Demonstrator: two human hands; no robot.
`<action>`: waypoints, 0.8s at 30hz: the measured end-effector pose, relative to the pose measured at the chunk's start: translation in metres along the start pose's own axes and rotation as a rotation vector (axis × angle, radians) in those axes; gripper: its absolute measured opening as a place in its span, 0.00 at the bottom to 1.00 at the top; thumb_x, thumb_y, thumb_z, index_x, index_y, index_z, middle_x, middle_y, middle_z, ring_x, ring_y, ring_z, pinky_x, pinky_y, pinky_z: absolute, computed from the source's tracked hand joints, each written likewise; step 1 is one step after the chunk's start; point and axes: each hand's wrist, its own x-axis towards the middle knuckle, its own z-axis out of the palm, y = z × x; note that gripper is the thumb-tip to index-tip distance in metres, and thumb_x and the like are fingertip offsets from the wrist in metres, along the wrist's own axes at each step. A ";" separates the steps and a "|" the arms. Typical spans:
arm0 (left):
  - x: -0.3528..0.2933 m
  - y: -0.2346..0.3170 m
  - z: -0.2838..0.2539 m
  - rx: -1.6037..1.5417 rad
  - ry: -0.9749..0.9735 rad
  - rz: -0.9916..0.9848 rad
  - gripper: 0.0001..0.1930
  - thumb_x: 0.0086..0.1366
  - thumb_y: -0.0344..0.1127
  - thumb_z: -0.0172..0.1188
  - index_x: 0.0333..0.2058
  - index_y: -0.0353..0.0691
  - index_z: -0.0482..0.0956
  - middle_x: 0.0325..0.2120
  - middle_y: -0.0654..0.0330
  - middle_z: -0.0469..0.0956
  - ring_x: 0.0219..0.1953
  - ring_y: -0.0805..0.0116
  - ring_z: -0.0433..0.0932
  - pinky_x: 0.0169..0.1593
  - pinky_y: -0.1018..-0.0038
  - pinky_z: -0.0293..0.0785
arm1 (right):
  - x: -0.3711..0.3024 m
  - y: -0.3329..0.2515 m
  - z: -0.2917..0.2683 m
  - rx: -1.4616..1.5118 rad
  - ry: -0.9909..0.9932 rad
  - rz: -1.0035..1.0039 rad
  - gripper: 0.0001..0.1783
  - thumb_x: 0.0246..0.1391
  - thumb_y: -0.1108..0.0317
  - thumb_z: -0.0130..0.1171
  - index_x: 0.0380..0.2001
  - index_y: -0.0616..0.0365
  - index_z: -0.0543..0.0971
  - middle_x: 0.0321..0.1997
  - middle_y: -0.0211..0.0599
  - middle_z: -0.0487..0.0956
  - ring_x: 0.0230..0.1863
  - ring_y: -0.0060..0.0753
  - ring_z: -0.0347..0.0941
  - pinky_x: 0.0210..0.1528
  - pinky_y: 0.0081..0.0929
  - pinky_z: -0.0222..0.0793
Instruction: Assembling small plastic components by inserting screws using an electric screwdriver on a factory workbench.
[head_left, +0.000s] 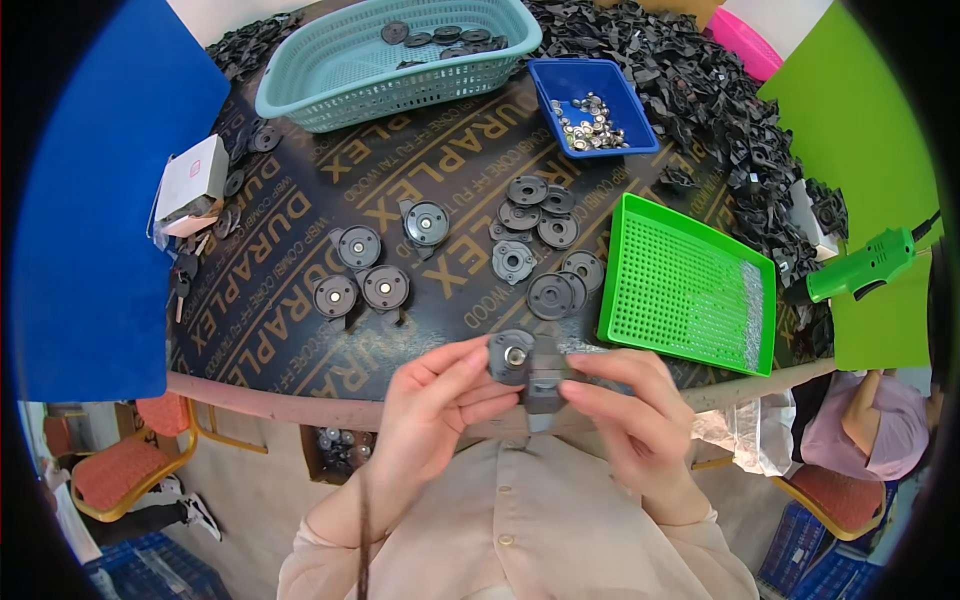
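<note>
My left hand (437,400) and my right hand (628,400) meet over the near edge of the table, both gripping one dark round plastic part (525,365) with a shiny metal centre. The left fingers pinch its disc side. Fingers of the right hand grip its dark lower body. On the table beyond lie several assembled round parts (360,270) with metal centres to the left, and loose dark discs (545,230) in the middle.
A green perforated tray (690,285) sits right of the discs. A blue bin of small metal pieces (592,115) and a teal basket (400,55) stand further back. A heap of black parts (700,90) fills the far right. A green power screwdriver (865,265) hangs at right. Another person (860,425) sits at lower right.
</note>
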 end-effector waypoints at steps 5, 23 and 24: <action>0.000 -0.007 0.013 0.004 -0.063 -0.057 0.15 0.69 0.33 0.50 0.50 0.31 0.72 0.43 0.52 0.78 0.45 0.62 0.80 0.48 0.66 0.79 | 0.005 0.012 0.008 -0.023 -0.054 -0.072 0.17 0.38 0.83 0.57 0.36 0.61 0.82 0.41 0.46 0.79 0.39 0.44 0.74 0.42 0.32 0.71; -0.001 -0.015 0.007 0.028 -0.100 -0.043 0.12 0.69 0.31 0.50 0.47 0.33 0.74 0.42 0.53 0.79 0.45 0.62 0.80 0.47 0.64 0.80 | -0.002 0.021 0.012 -0.004 -0.051 -0.059 0.16 0.37 0.85 0.57 0.33 0.60 0.82 0.39 0.44 0.79 0.38 0.42 0.74 0.40 0.30 0.70; 0.000 -0.016 0.006 0.033 -0.104 -0.038 0.12 0.69 0.32 0.50 0.47 0.33 0.74 0.43 0.53 0.79 0.45 0.62 0.80 0.47 0.65 0.81 | -0.003 0.021 0.013 0.003 -0.048 -0.055 0.16 0.37 0.84 0.57 0.33 0.60 0.82 0.39 0.44 0.79 0.38 0.42 0.74 0.40 0.30 0.70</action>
